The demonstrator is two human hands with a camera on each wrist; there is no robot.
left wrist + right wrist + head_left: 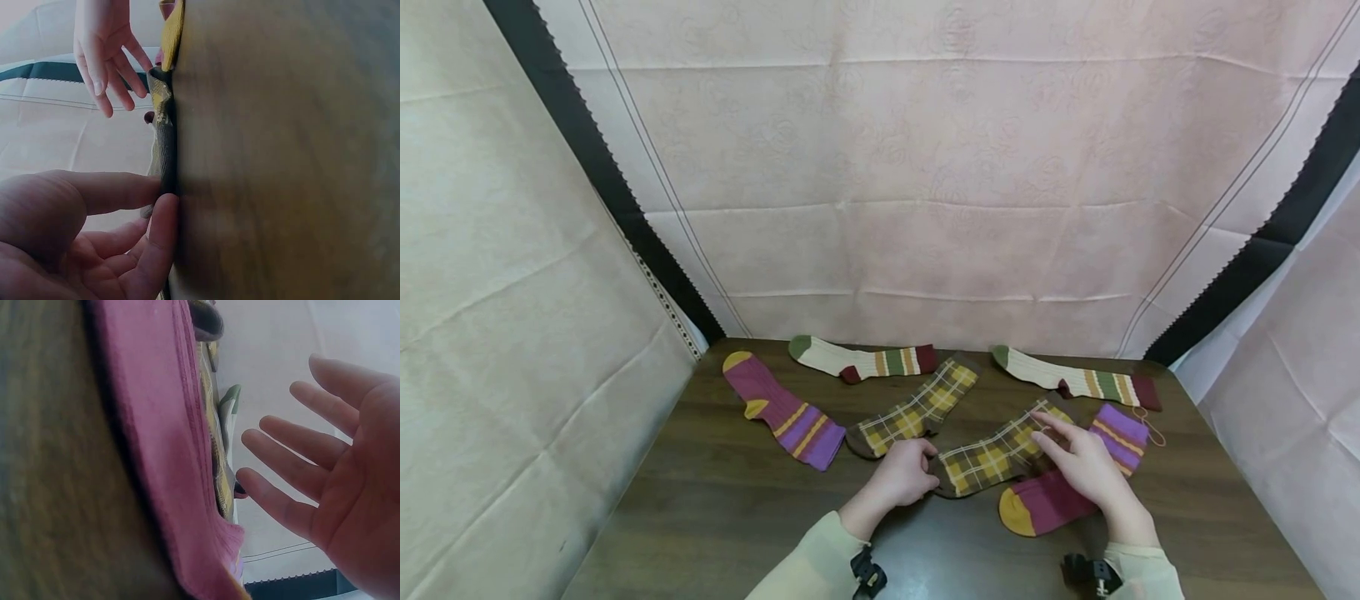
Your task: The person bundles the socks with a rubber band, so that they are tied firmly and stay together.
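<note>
My left hand [901, 477] pinches the near left end of a yellow-and-brown plaid sock [992, 457] between thumb and finger. In the left wrist view, the left hand [94, 231] has its fingertips at the sock's dark edge [166, 150], low on the table. Fingers spread, my right hand [1086, 462] hovers over the far part of that sock and over a magenta sock [1052, 502] with a yellow toe and purple striped cuff. The right wrist view has the right hand [325, 456] apart from the magenta sock [156, 425], holding nothing.
Another plaid sock [917, 407] lies left of centre, beside a second magenta-purple sock [782, 408]. Along the back lie two white socks with green toes, one left [835, 358] and one right [1037, 367]. A loop of string [1153, 427] hangs near the right one. Fabric walls [925, 167] surround the wooden table [715, 525].
</note>
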